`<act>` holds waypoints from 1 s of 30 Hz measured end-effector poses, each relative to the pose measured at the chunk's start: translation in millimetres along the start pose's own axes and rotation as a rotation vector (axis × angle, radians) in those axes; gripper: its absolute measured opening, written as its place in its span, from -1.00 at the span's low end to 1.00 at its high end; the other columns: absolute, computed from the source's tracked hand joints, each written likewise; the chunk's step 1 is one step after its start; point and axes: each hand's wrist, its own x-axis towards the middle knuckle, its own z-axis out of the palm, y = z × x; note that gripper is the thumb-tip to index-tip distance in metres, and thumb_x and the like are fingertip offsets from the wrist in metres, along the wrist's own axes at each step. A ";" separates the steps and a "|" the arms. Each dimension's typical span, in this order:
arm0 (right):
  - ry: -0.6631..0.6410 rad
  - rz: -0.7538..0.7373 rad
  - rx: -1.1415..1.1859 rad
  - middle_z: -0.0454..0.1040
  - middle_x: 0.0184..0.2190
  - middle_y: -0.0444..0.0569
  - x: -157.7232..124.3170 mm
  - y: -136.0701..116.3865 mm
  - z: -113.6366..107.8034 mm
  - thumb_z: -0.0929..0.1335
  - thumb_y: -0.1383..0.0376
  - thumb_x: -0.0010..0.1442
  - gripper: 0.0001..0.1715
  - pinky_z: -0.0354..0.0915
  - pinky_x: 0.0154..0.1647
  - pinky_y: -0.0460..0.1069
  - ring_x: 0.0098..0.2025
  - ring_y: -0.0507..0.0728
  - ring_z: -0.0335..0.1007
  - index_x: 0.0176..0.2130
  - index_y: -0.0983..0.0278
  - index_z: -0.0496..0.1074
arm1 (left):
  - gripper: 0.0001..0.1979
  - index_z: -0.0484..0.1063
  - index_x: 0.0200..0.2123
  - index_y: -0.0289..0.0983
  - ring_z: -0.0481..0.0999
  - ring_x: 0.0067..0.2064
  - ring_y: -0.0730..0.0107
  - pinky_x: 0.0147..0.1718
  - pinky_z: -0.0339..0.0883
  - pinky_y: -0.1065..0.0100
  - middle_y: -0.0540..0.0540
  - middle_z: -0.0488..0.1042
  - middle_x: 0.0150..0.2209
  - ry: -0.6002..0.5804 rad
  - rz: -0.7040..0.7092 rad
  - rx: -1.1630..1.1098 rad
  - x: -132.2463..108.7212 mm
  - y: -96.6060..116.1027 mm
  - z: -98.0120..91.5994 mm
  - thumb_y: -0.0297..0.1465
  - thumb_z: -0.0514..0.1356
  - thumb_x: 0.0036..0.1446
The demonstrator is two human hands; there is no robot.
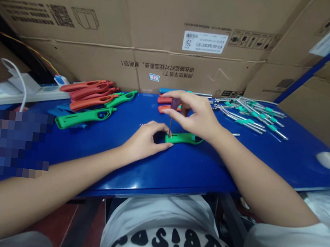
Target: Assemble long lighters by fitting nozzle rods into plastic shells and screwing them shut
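Observation:
A green long-reach lighter body [183,138] lies flat on the blue table in front of me. My left hand [144,140] pinches its left end between thumb and fingers. Above that same end, my right hand [200,113] grips a screwdriver [174,105] by its dark purple handle. The screwdriver stands upright, its thin shaft reaching down to the lighter's left end; whether the tip sits in a screw is too small to see. Behind my right hand, a blue lighter [171,91] and red and orange ones [163,108] lie partly hidden.
Red and orange lighter casings [90,92] are piled at back left, with a green casing [84,118] before them. Several metal lighter tubes [254,115] with green parts lie at back right. A cardboard box [163,29] walls the back. A power strip [35,96] runs along the left.

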 end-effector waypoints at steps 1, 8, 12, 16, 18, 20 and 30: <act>0.022 -0.010 -0.056 0.61 -0.13 0.04 0.2 -0.1 -0.9 0.38 0.06 0.33 -0.56 0.45 -0.17 0.03 -0.23 0.13 0.54 0.05 0.28 0.49 | -0.83 0.50 -0.22 -0.17 0.56 -0.07 0.17 0.03 0.37 0.12 -0.02 0.63 -0.15 -0.001 0.000 0.001 0.2 0.0 0.0 -0.28 0.33 0.13; -0.070 -0.008 0.165 0.56 -0.03 0.04 0.6 -1.0 1.3 0.14 0.16 0.50 -0.54 0.45 -0.26 -0.02 -0.29 0.04 0.52 0.24 0.24 0.32 | -0.82 0.50 -0.23 -0.18 0.56 -0.08 0.18 0.00 0.39 0.15 -0.03 0.63 -0.16 0.005 0.005 0.000 0.3 0.0 -0.2 -0.26 0.33 0.12; 0.011 -0.042 0.008 0.59 -0.12 0.05 -0.3 -2.6 1.5 0.31 0.09 0.40 -0.64 0.43 -0.20 0.02 -0.26 0.11 0.51 0.02 0.27 0.47 | -0.82 0.50 -0.22 -0.18 0.56 -0.07 0.18 0.02 0.38 0.13 -0.02 0.63 -0.15 0.005 -0.001 0.002 -0.1 -0.4 0.3 -0.27 0.34 0.12; 0.019 -0.042 -0.063 0.59 -0.12 0.05 -0.4 -4.9 0.6 0.30 0.07 0.40 -0.65 0.43 -0.16 0.03 -0.22 0.12 0.50 -0.03 0.25 0.48 | -0.83 0.51 -0.22 -0.17 0.56 -0.08 0.18 0.01 0.39 0.14 -0.02 0.62 -0.16 0.002 -0.001 0.006 0.2 -1.1 0.3 -0.26 0.33 0.12; -0.033 -0.022 0.057 0.56 -0.03 0.06 0.0 -4.0 1.2 0.21 0.12 0.46 -0.60 0.44 -0.22 0.00 -0.20 0.10 0.52 0.12 0.25 0.40 | -0.83 0.51 -0.23 -0.17 0.56 -0.08 0.18 0.01 0.39 0.14 -0.02 0.62 -0.16 -0.002 -0.006 0.004 0.3 -0.8 -0.1 -0.26 0.33 0.12; -0.060 0.002 0.152 0.56 -0.02 0.06 0.3 -1.6 1.5 0.20 0.14 0.46 -0.56 0.43 -0.29 -0.04 -0.24 0.07 0.53 0.20 0.26 0.34 | -0.83 0.50 -0.23 -0.17 0.56 -0.07 0.18 0.02 0.39 0.14 -0.02 0.62 -0.16 -0.001 -0.007 -0.003 0.3 -0.2 -0.5 -0.26 0.33 0.12; -0.087 0.039 0.147 0.60 -0.13 0.00 0.6 4.7 -0.2 0.16 0.10 0.49 -0.47 0.42 -0.24 -0.01 -0.36 0.03 0.49 0.32 0.23 0.26 | -0.83 0.50 -0.23 -0.18 0.56 -0.07 0.18 0.02 0.38 0.14 -0.02 0.63 -0.16 0.003 0.014 -0.013 0.2 -0.2 -0.8 -0.27 0.34 0.12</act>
